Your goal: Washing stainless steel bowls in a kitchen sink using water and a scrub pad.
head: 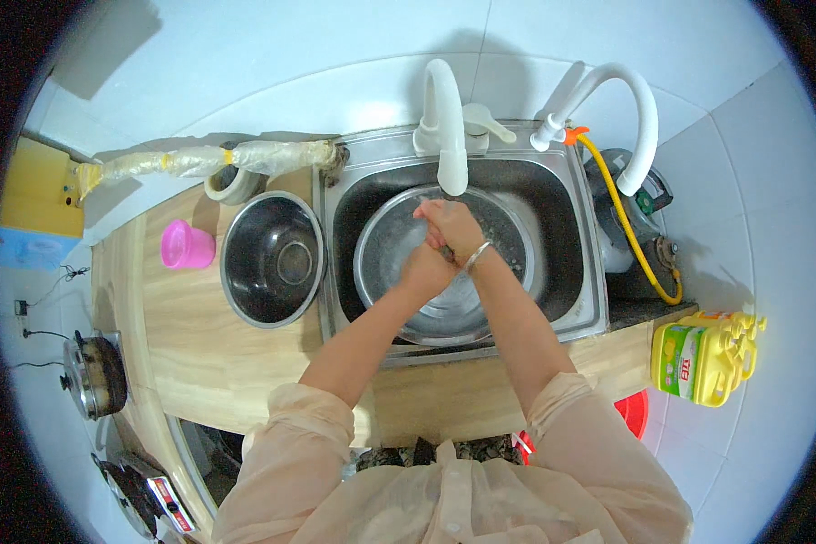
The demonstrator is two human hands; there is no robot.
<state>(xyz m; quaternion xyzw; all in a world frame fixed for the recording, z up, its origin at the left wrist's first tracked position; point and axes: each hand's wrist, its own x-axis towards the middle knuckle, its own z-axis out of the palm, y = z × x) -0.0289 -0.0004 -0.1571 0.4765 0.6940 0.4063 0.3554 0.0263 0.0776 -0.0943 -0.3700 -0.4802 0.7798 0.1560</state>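
Note:
Both hands are together over a round metal basin (394, 319), which sits in the stainless-steel sink (564, 272) beneath a white gooseneck tap (453, 163). My left hand (430, 272) lies lower, against the wrist of my right hand (452, 224), whose fingers are curled just under the spout. A small dark patch shows between the hands; what it is cannot be told. Water lies in the basin. A silver-coloured bangle (477, 256) circles my right wrist. The palms are hidden, so whether either hand holds something is unclear.
Left of the sink stand a dark metal bowl (272, 272) and a pink plastic cup (188, 245). A wrapped pipe (204, 161) runs along the wall. On the right are a second white spout (636, 88), a yellow hose (619, 211), a gas cylinder (642, 238) and yellow detergent jugs (707, 360).

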